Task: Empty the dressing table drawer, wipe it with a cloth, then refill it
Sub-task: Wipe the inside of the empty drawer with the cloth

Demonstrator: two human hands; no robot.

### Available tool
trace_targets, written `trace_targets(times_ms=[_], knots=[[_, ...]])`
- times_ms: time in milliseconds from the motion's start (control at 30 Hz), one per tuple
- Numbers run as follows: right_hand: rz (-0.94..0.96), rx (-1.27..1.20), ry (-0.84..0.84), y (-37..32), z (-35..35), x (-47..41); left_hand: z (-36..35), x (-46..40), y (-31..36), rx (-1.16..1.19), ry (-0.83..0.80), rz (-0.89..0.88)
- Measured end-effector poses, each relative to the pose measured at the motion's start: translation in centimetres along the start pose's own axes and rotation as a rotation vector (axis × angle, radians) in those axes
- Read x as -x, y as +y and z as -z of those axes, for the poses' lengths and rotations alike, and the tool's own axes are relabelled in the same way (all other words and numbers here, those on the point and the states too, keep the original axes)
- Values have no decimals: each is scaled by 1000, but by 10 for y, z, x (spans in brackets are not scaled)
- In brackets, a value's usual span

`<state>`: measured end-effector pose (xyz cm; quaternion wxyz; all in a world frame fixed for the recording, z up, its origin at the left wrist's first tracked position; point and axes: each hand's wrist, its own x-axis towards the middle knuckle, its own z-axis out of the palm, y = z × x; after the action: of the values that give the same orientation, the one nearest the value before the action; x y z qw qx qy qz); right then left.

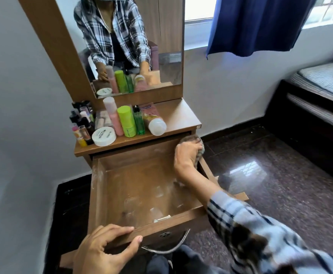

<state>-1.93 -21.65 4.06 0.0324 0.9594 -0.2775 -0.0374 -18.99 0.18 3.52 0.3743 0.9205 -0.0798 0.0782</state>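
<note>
The wooden drawer (102,194) stands pulled out, with nothing inside it but pale dusty smears on its bottom. My right hand (186,155) presses a brownish cloth (199,150) against the drawer's far right corner and side wall, fingers curled over the cloth. My left hand (102,248) grips the drawer's front panel near its left end, fingers over the top edge and thumb on the face. The drawer's contents stand on the table top (181,115): a pink bottle (113,115), a green bottle (126,121), a white jar (103,136) and several small items.
A mirror (134,40) rises behind the table top. A metal handle (165,248) hangs below the drawer front. A glossy dark floor (270,175) lies to the right, with a bed (319,95) at the far right and a blue curtain (256,22) above.
</note>
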Motion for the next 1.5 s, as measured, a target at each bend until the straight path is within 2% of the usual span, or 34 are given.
trace_targets(times_ms=[200, 367, 633, 767, 833, 967, 1000, 1100, 1200, 1233, 1367, 1433, 1500], knots=[[75, -151, 42, 5, 3, -13, 6, 1, 12, 7, -46, -27], [-9, -80, -59, 13, -10, 5, 3, 3, 12, -7, -77, -10], [-139, -28, -160, 38, -16, 48, -1, 4, 9, 105, 23, 4], [-162, 130, -150, 15, -16, 25, -1, 6, 10, 33, -18, 9], [-165, 85, -148, -2, -16, 4, -1, 6, 8, 20, -35, -1], [-94, 67, -99, -5, -8, -30, -3, 4, 3, 62, -57, 27], [-44, 39, -100, -11, -15, -42, -3, 3, 4, 66, -60, 34], [-62, -129, -125, -8, -4, -39, -6, 1, 1, 43, -34, 4], [141, -289, -75, 0, -11, -36, -5, 2, 1, 56, -31, -3], [156, -335, -51, 1, -16, -36, -4, 2, 1, 71, -28, -1], [-55, -350, -59, 5, -35, -17, -4, 2, -2, 131, -15, -22], [-137, -328, -144, 16, -34, 5, -5, 2, -2, 163, -3, -36], [-141, -254, -156, 31, -25, 29, -5, 2, -2, 171, -9, -26]])
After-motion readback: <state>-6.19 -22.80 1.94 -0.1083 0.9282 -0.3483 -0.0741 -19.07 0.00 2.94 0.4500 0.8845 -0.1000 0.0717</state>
